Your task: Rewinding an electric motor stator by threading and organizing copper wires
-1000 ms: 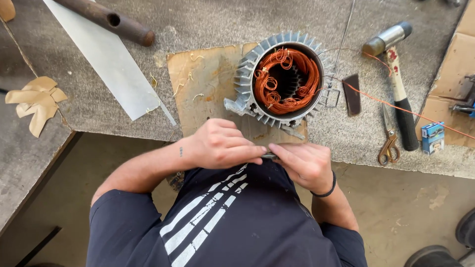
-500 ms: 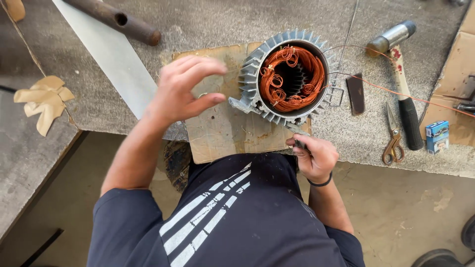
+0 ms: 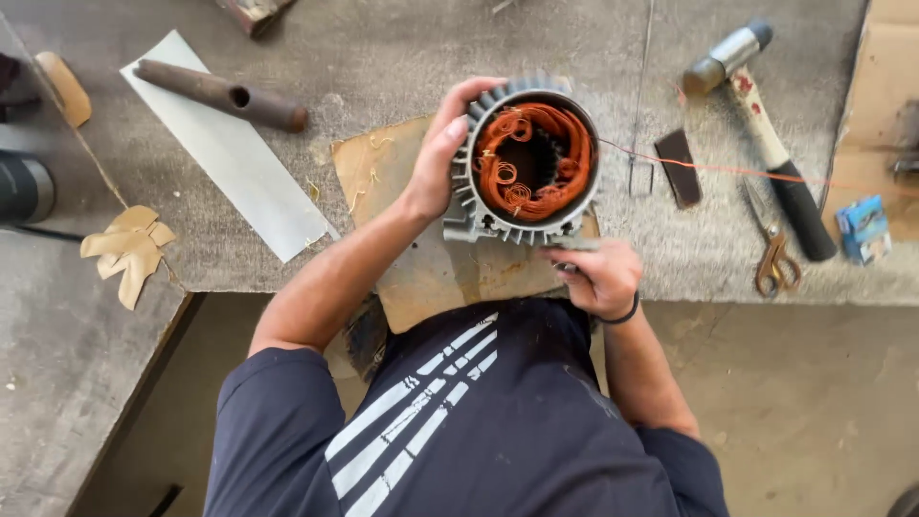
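A finned grey motor stator housing [image 3: 476, 222] with tangled copper windings [image 3: 565, 158] inside stands on a sheet of brown cardboard [image 3: 421, 278] on the bench. My left hand [image 3: 436, 163] grips the housing's left side, fingers over the far rim. My right hand [image 3: 598, 278] is curled at the housing's near edge, closed on a small dark object that is mostly hidden by the fingers. A thin red wire [image 3: 728, 170] runs from the windings off to the right.
A hammer [image 3: 766, 134], scissors [image 3: 771, 254], a small dark flat piece [image 3: 678, 168] and a blue box [image 3: 863, 228] lie to the right. At the left are a rusty pipe [image 3: 220, 94] on a white paper strip [image 3: 230, 163] and tan paper cutouts [image 3: 129, 251].
My left hand left my right hand near my body, reached out and took hold of the stator's left side. My right hand moved up to the housing's near edge.
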